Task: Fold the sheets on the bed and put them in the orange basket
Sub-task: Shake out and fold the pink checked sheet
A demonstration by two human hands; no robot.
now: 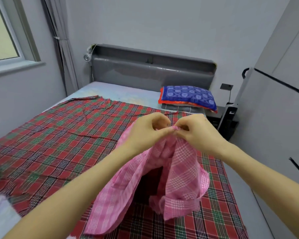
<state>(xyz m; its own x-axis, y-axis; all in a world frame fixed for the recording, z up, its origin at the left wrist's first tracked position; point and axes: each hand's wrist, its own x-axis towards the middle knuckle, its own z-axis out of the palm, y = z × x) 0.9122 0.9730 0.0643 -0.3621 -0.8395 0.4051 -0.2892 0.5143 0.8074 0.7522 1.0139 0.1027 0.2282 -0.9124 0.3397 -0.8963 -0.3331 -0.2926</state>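
A pink checked sheet (179,175) hangs in the air over the bed, lifted by its top edge. My left hand (147,130) and my right hand (197,133) meet side by side and both pinch that edge between thumb and fingers. The cloth drapes down in two folds, its lower ends resting on a red and green plaid sheet (55,144) spread flat across the mattress. No orange basket is in view.
A blue patterned pillow (188,97) lies on a grey one at the bed's head, by the grey headboard (150,71). A white wardrobe (274,118) stands close on the right. A window and curtain (62,49) are on the left.
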